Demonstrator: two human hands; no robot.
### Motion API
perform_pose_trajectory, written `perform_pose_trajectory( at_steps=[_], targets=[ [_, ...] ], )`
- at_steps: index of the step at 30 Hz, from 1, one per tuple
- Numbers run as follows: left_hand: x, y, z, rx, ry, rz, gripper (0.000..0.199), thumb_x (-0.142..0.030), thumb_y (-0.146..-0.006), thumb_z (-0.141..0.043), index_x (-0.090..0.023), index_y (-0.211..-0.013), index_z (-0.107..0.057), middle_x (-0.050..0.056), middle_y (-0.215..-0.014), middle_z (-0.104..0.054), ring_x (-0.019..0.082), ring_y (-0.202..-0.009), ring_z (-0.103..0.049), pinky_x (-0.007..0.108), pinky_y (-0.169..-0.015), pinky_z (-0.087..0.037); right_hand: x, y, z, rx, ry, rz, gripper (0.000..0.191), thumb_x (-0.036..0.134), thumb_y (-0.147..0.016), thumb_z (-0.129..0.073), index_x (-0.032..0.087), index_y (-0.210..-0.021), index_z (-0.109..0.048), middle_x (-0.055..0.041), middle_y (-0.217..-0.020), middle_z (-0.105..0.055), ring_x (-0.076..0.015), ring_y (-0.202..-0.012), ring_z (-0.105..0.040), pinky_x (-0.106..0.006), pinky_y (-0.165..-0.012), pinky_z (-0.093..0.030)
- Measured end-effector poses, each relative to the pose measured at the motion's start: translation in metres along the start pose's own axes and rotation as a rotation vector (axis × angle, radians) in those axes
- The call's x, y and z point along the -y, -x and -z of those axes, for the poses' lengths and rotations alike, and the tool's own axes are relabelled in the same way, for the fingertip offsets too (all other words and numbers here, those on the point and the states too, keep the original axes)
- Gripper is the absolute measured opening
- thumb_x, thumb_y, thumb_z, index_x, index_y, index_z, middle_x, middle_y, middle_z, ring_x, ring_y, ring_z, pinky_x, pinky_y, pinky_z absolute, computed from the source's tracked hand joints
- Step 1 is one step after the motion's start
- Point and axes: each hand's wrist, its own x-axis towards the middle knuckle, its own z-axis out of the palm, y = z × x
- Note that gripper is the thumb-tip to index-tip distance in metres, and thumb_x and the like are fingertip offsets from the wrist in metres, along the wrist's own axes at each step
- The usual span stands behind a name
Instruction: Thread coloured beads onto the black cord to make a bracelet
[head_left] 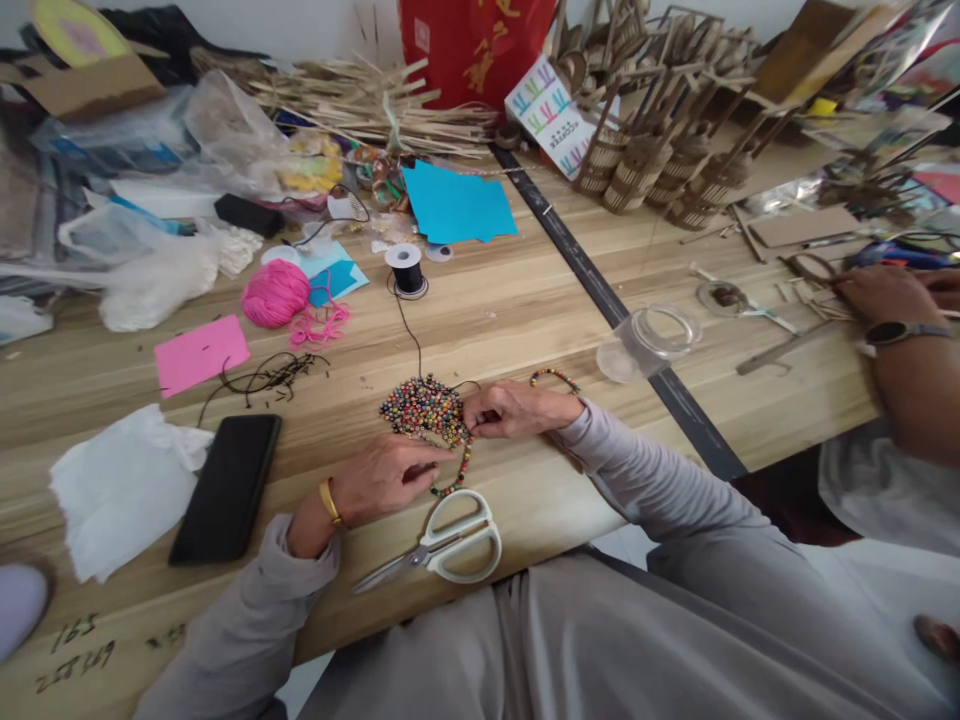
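Note:
A heap of small multicoloured beads (421, 405) lies on the wooden table in front of me. My right hand (514, 408) is at its right edge, thumb and fingertips pinched together on the beaded string (466, 468), which curves down and left below them. At the heap's lower left, my left hand (386, 472) has its index finger stretched toward the string, with a gap above the thumb. Thin black cord runs from a spool (406, 270) down to the heap. White-handled scissors (459, 540) lie just below my hands. The exact fingertip contact is too small to make out.
A black phone (226, 488) and white tissue (124, 490) lie left. Pink yarn (275, 292), blue paper (461, 203) and plastic bags stand behind. A short bead strand (555, 375) and clear plastic container (649, 340) are right. A co-worker's hand (889, 300) works at far right.

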Motion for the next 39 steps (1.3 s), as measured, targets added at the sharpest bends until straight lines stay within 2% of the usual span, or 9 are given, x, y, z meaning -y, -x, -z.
perform_pose_trajectory(
  at_steps=[6, 8, 12, 17, 20, 26, 31, 35, 39],
  targets=[
    [-0.003, 0.000, 0.000, -0.035, -0.019, 0.041, 0.033, -0.020, -0.087, -0.051, -0.019, -0.117, -0.066, 0.004, -0.075, -0.072, 0.014, -0.061, -0.060, 0.023, -0.061, -0.044, -0.001, 0.000, 0.000, -0.003, -0.009, -0.004, 0.007, 0.010, -0.082, -0.056, 0.012, -0.082, -0.063, 0.0007, -0.070, -0.059, -0.0076, -0.062, -0.049, -0.020, -0.060, -0.034],
    [-0.003, 0.000, -0.001, -0.059, 0.002, 0.054, 0.033, -0.021, -0.087, -0.052, -0.020, -0.117, -0.066, 0.003, -0.076, -0.072, 0.013, -0.060, -0.059, 0.023, -0.062, -0.044, -0.001, 0.000, 0.000, -0.005, -0.017, -0.002, 0.008, 0.009, -0.082, -0.056, 0.012, -0.081, -0.063, 0.0008, -0.070, -0.059, -0.0076, -0.062, -0.049, -0.020, -0.060, -0.035],
    [0.001, 0.000, -0.003, -0.177, 0.049, 0.037, 0.029, -0.022, -0.088, -0.053, -0.017, -0.111, -0.068, 0.007, -0.091, -0.073, 0.015, -0.073, -0.063, 0.024, -0.070, -0.048, -0.003, 0.001, 0.000, -0.002, -0.046, 0.017, 0.009, 0.010, -0.083, -0.055, 0.012, -0.084, -0.064, -0.0002, -0.072, -0.061, -0.0079, -0.063, -0.051, -0.019, -0.061, -0.036],
    [0.004, -0.006, -0.008, -0.330, 0.038, 0.011, 0.023, -0.021, -0.089, -0.052, -0.014, -0.102, -0.070, 0.006, -0.076, -0.068, 0.015, -0.071, -0.060, 0.024, -0.068, -0.047, -0.003, 0.000, 0.003, 0.011, -0.121, 0.040, 0.009, 0.011, -0.085, -0.055, 0.012, -0.088, -0.064, -0.0004, -0.074, -0.061, -0.0080, -0.064, -0.053, -0.019, -0.061, -0.039],
    [0.004, -0.013, -0.010, -0.401, 0.069, 0.020, 0.018, -0.019, -0.089, -0.054, -0.015, -0.095, -0.071, 0.005, -0.076, -0.066, 0.014, -0.072, -0.060, 0.025, -0.069, -0.046, -0.001, 0.000, 0.003, -0.001, -0.135, 0.073, 0.010, 0.010, -0.085, -0.054, 0.011, -0.088, -0.064, -0.0013, -0.077, -0.062, -0.0087, -0.066, -0.054, -0.019, -0.063, -0.040],
    [-0.002, -0.024, -0.015, -0.382, 0.065, 0.073, 0.010, -0.021, -0.084, -0.063, -0.016, -0.087, -0.071, 0.003, -0.072, -0.061, 0.014, -0.068, -0.056, 0.024, -0.064, -0.043, 0.006, 0.000, -0.001, -0.047, -0.118, 0.066, 0.009, 0.011, -0.086, -0.055, 0.012, -0.088, -0.063, -0.0016, -0.079, -0.061, -0.0093, -0.068, -0.053, -0.020, -0.064, -0.039],
    [-0.006, -0.027, -0.016, -0.366, 0.058, 0.112, 0.010, -0.019, -0.083, -0.063, -0.015, -0.075, -0.069, 0.002, -0.069, -0.060, 0.014, -0.067, -0.055, 0.025, -0.064, -0.041, 0.012, -0.001, -0.003, -0.044, -0.131, 0.058, 0.009, 0.012, -0.087, -0.053, 0.012, -0.087, -0.061, -0.0009, -0.077, -0.060, -0.0091, -0.067, -0.051, -0.020, -0.062, -0.037],
    [-0.007, -0.027, -0.017, -0.401, 0.103, 0.093, 0.012, -0.016, -0.082, -0.060, -0.016, -0.072, -0.067, 0.003, -0.072, -0.063, 0.015, -0.071, -0.057, 0.026, -0.067, -0.043, 0.015, 0.001, 0.002, -0.020, -0.186, 0.001, 0.007, 0.014, -0.086, -0.055, 0.013, -0.092, -0.059, 0.0019, -0.071, -0.056, -0.0079, -0.061, -0.048, -0.018, -0.058, -0.036],
    [-0.007, -0.021, -0.016, -0.461, 0.214, 0.084, 0.010, -0.015, -0.081, -0.060, -0.015, -0.074, -0.067, 0.004, -0.075, -0.065, 0.014, -0.071, -0.059, 0.024, -0.066, -0.045, 0.009, 0.008, 0.014, -0.011, -0.205, -0.083, 0.020, 0.018, -0.081, -0.064, 0.012, -0.099, -0.056, 0.0036, -0.071, -0.053, -0.0074, -0.061, -0.048, -0.017, -0.056, -0.036]
  ],
)
